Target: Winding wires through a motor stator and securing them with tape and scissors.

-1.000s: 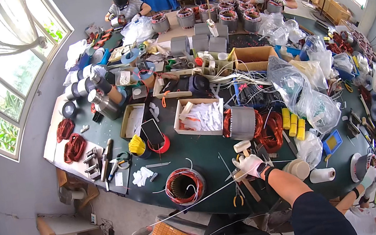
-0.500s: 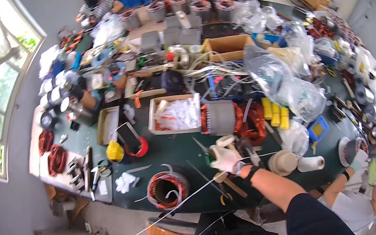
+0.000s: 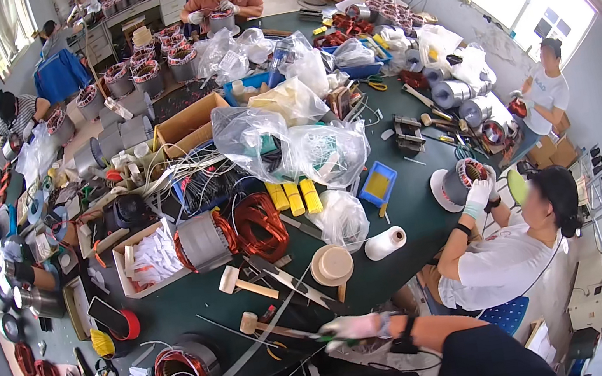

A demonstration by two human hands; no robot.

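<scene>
My right hand (image 3: 356, 327), in a white glove, is at the table's near edge with its fingers closed round a green-handled tool (image 3: 328, 336). Motion blurs the tool, so its exact kind is unclear. Left of it lies a wooden mallet (image 3: 250, 322), with a second mallet (image 3: 230, 279) farther back. A pale flat cord (image 3: 252, 351) sweeps from the lower left up towards a beige spool (image 3: 331, 265). Left of the cord stands a stator (image 3: 182, 370) with copper windings and white ties. My left hand is out of the picture.
A co-worker in white (image 3: 516, 252) sits close on the right, handling another stator (image 3: 465, 179). A white thread cone (image 3: 386, 244), yellow rolls (image 3: 293, 199), copper coils (image 3: 260, 228), plastic bags (image 3: 327, 154) and a box of white slips (image 3: 146, 256) crowd the table (image 3: 408, 265).
The view has swung to the right. My right hand has come back to the near edge and now holds the green-handled tool. My left hand has dropped out of view.
</scene>
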